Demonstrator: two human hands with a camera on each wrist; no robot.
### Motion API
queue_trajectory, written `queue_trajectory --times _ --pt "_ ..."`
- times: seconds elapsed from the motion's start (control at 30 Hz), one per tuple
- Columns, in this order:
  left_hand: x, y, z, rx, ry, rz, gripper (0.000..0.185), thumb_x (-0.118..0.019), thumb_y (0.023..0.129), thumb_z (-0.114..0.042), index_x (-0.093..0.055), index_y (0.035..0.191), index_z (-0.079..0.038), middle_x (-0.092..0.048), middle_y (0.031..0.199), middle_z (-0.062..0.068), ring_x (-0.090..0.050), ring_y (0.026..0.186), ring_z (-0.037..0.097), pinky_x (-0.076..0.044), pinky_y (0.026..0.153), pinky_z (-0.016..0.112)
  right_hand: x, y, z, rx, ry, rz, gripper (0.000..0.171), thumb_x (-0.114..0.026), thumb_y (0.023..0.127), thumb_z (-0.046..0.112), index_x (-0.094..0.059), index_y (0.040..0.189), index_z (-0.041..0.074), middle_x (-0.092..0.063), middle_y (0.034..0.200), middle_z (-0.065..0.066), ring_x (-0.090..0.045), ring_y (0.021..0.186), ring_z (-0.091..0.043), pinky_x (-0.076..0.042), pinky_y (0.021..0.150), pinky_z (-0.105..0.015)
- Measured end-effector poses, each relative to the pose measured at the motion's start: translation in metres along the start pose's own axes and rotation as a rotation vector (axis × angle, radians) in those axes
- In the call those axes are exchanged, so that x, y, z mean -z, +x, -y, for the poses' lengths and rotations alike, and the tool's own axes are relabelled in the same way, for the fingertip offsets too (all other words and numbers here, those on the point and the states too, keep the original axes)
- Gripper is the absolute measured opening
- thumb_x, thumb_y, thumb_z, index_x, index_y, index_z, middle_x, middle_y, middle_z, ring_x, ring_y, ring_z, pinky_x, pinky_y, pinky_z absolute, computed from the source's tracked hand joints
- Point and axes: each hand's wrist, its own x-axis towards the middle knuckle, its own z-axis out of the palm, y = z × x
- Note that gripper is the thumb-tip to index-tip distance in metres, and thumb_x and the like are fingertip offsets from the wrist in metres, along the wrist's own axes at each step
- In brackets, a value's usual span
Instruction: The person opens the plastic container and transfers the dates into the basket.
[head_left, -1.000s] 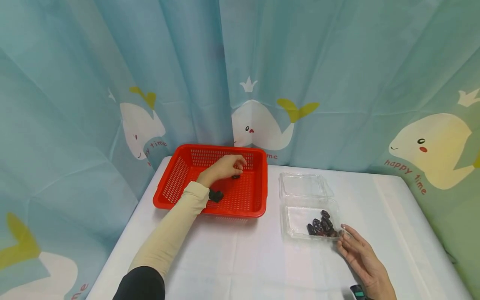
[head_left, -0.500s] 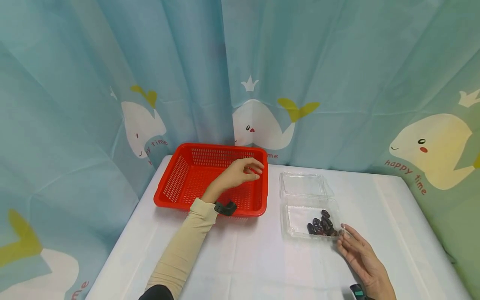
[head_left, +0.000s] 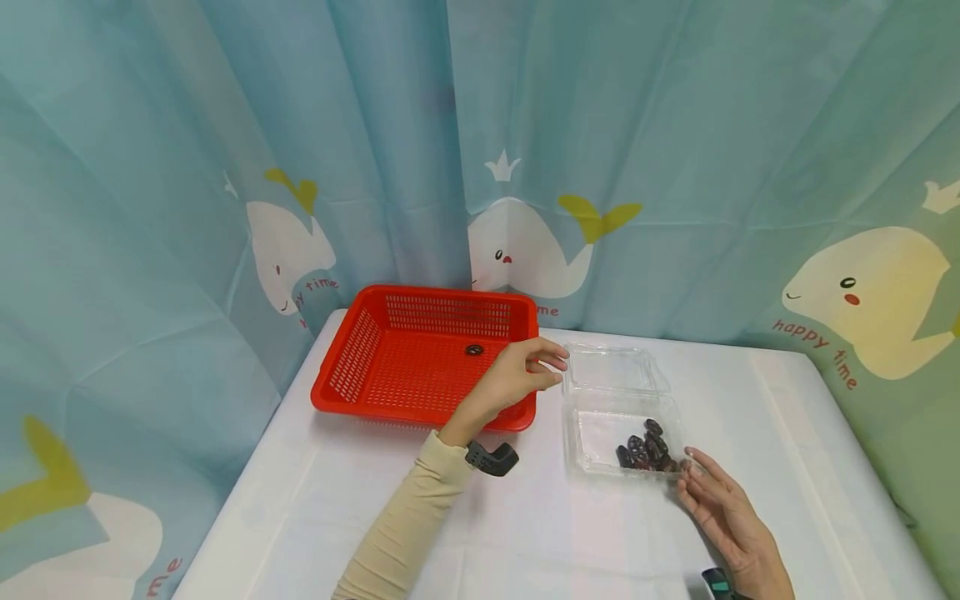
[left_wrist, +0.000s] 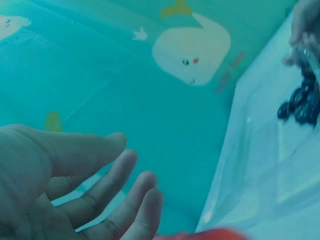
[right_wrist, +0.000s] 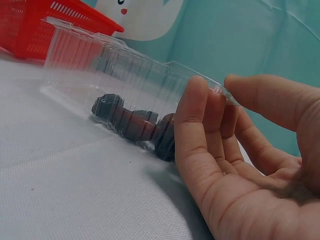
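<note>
A clear plastic box (head_left: 596, 437) with its hinged lid (head_left: 607, 368) folded back stands on the table. Several dark, wrinkled dates (head_left: 651, 448) are gathered at its front right corner. My right hand (head_left: 729, 518) pinches the rim at that corner, thumb above and fingers along the outside in the right wrist view. My left hand (head_left: 517, 373) hovers above the right edge of a red basket (head_left: 427, 367), fingertips overlapping the lid's edge. In the left wrist view its loosely bent fingers (left_wrist: 107, 185) and thumb have nothing between them. One date (head_left: 474, 350) lies in the basket.
White cloth covers the table (head_left: 517, 533). A blue-green curtain (head_left: 390, 150) with whale prints hangs right behind the basket and box, and also along both sides. A dark band (head_left: 491, 458) sits on the left wrist.
My left hand has moved right, from inside the basket to over its right edge, uncovering the date there. My right hand keeps its pinch on the box corner.
</note>
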Motion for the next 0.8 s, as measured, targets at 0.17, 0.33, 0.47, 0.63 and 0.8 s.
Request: queue_trajectory --times 0.17,0.33,0.47,0.63,0.8 --pt "-0.019 -0.001 0.005 0.046 -0.108 0.023 0.031 -0.07 0.096 -0.003 -0.07 0.126 -0.007 -0.074 0.12 0.015 -0.074 0.094 0.02 -0.064 0.087 0.031 -0.001 0.0 0.0 -0.008 -0.029 -0.025 0.035 -0.043 0.111 0.007 -0.071 0.124 0.023 -0.068 0.113 0.004 -0.069 0.102 -0.006 -0.059 0.096 -0.02" --pt "-0.04 0.001 0.011 0.051 -0.163 0.07 0.031 -0.07 0.095 -0.001 -0.07 0.126 -0.004 -0.074 0.121 0.018 -0.075 0.096 0.021 -0.064 0.086 0.03 0.001 -0.001 0.0 -0.002 -0.016 0.007 0.037 -0.04 0.112 0.006 -0.07 0.125 0.022 -0.069 0.113 0.004 -0.069 0.102 -0.007 -0.059 0.095 -0.021" --pt "-0.056 0.004 0.013 0.058 -0.168 0.106 0.033 -0.07 0.094 0.0 -0.069 0.127 -0.001 -0.074 0.122 0.02 -0.076 0.098 0.025 -0.064 0.086 0.03 0.002 0.0 0.0 0.005 -0.003 0.032 0.038 -0.038 0.112 0.005 -0.07 0.126 0.021 -0.069 0.113 0.003 -0.069 0.103 -0.007 -0.06 0.094 -0.021" --pt "-0.076 0.009 0.015 0.105 -0.157 0.147 0.033 -0.071 0.094 0.0 -0.069 0.127 0.0 -0.072 0.125 0.023 -0.075 0.101 0.024 -0.064 0.085 0.03 0.004 0.001 -0.002 0.011 0.003 0.035 0.038 -0.038 0.112 0.005 -0.07 0.126 0.02 -0.069 0.113 0.003 -0.068 0.102 -0.007 -0.06 0.094 -0.022" --pt "-0.094 0.015 0.019 0.151 -0.045 0.193 0.035 -0.072 0.095 -0.006 -0.068 0.129 -0.003 -0.07 0.13 0.022 -0.073 0.096 0.015 -0.059 0.081 0.022 0.004 0.0 -0.003 0.018 0.009 0.052 0.039 -0.037 0.112 0.004 -0.07 0.126 0.02 -0.068 0.114 0.003 -0.068 0.103 -0.008 -0.06 0.093 -0.022"
